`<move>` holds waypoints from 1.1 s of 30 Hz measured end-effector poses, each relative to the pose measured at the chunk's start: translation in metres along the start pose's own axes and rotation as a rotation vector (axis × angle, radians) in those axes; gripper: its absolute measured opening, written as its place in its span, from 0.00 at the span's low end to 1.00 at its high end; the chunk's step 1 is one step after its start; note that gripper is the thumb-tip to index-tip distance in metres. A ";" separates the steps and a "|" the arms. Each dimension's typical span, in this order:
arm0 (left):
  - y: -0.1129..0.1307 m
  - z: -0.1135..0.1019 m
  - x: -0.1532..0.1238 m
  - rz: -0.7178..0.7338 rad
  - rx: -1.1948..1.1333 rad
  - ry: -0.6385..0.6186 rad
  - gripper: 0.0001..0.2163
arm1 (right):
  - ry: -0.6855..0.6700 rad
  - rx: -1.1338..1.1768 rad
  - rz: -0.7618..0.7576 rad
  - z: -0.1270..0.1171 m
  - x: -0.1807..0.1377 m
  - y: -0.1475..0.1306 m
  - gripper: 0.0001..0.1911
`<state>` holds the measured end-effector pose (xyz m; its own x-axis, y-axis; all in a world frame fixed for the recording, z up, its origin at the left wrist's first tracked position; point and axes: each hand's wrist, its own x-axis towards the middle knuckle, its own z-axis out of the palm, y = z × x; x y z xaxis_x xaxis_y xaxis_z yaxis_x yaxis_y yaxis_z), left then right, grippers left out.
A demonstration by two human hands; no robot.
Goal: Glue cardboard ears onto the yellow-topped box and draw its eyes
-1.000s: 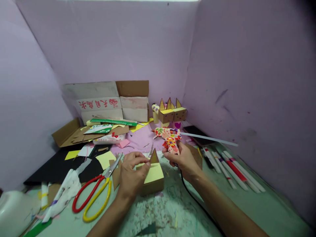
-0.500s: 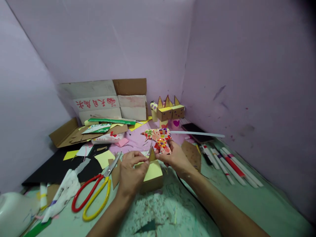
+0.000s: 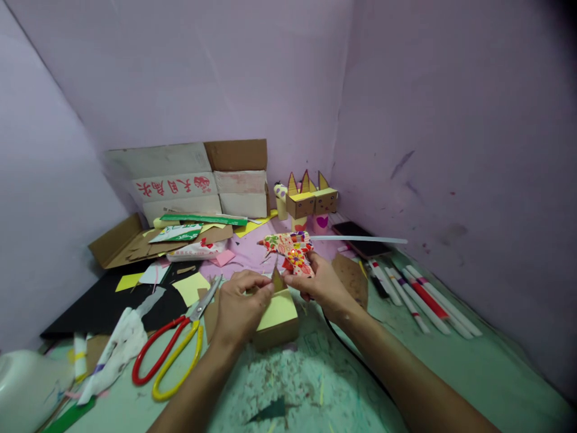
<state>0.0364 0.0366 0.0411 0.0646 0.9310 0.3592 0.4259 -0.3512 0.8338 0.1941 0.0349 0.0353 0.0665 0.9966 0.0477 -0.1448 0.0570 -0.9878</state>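
A small pointed cardboard piece [image 3: 277, 280] stands upright at the far edge of a cardboard box with a yellow top [image 3: 278, 310]. My left hand [image 3: 241, 310] pinches this piece from the left, thumb and finger closed on it. In my right hand [image 3: 327, 288] is a flower-patterned glue gun [image 3: 295, 255], its nozzle pointing left and a long glue stick [image 3: 360, 239] coming out of its back. The right thumb and a fingertip also reach the right side of the pointed piece; whether they press on it I cannot tell.
Red-and-yellow-handled scissors [image 3: 178, 349] lie on the left. Several markers [image 3: 424, 300] and a phone [image 3: 360, 239] are on the right. Two box-headed cardboard figures [image 3: 311, 201] stand at the back beside an unfolded carton [image 3: 180, 180]. A black cord [image 3: 349, 349] runs under my right arm.
Both hands stay at the pointed piece with almost no movement. The view has shifted very slightly.
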 end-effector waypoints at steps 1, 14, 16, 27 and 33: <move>-0.001 0.000 0.000 0.000 -0.005 0.007 0.04 | 0.020 0.011 -0.008 -0.001 0.000 0.000 0.19; -0.006 0.003 0.001 -0.009 -0.025 0.000 0.04 | 0.096 0.108 -0.035 -0.007 0.001 0.003 0.16; -0.007 0.004 0.001 -0.011 -0.024 -0.003 0.04 | 0.094 0.110 -0.032 -0.007 0.001 0.003 0.17; -0.007 0.005 0.001 -0.011 -0.030 -0.019 0.05 | 0.094 0.102 -0.025 -0.005 0.001 0.003 0.18; -0.006 0.006 0.002 -0.013 -0.008 -0.014 0.05 | 0.082 0.079 -0.029 -0.004 0.000 0.002 0.17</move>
<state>0.0390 0.0406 0.0344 0.0717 0.9369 0.3421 0.4193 -0.3395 0.8419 0.1981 0.0350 0.0329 0.1516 0.9866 0.0603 -0.2187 0.0930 -0.9714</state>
